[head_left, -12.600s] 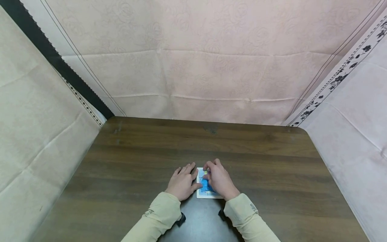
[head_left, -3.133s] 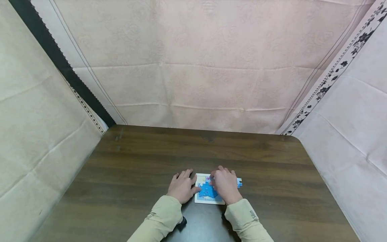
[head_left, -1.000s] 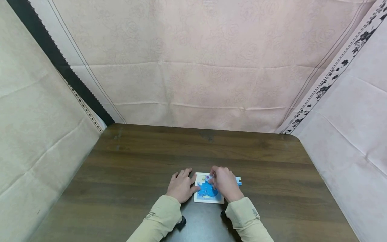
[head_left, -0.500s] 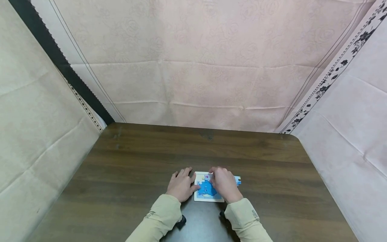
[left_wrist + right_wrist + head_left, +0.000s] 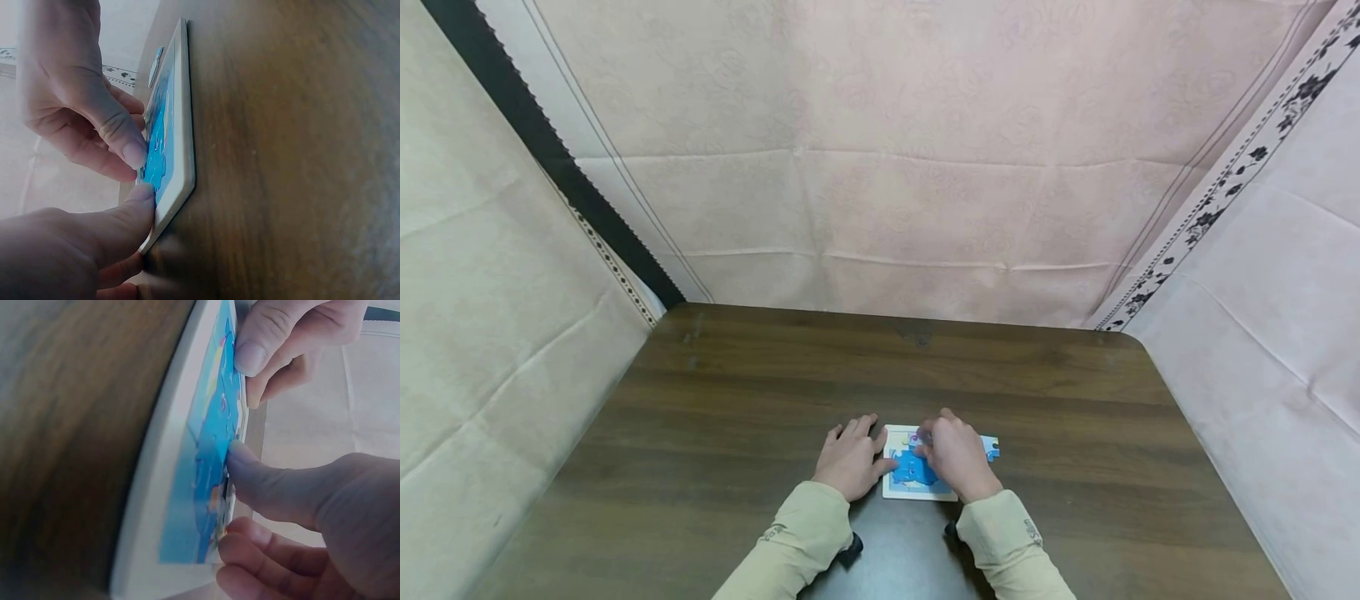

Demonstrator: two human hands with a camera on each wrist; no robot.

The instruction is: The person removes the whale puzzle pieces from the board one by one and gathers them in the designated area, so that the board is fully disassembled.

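A jigsaw puzzle with a blue picture lies in a white-rimmed tray on the table. My left hand rests at its left edge, fingers extended, with the thumb on the tray's border. Over the upper right part of the puzzle, my right hand has its thumb and fingers curled together, pinching a puzzle piece that they mostly hide. In the right wrist view, the right thumb and fingertips meet the picture's surface. A loose blue puzzle piece lies on the table just right of the tray, partly behind the right hand.
The brown wooden table spreads around the tray on all sides. Pale cloth hangs behind the far edge, and more cloth borders both sides. A shiny grey patch shows between the forearms.
The loose piece right of the tray shows from 3.1 seconds ago, not in the oldest frame. In the last second my right fingers shifted slightly over the puzzle; my left hand stayed put.
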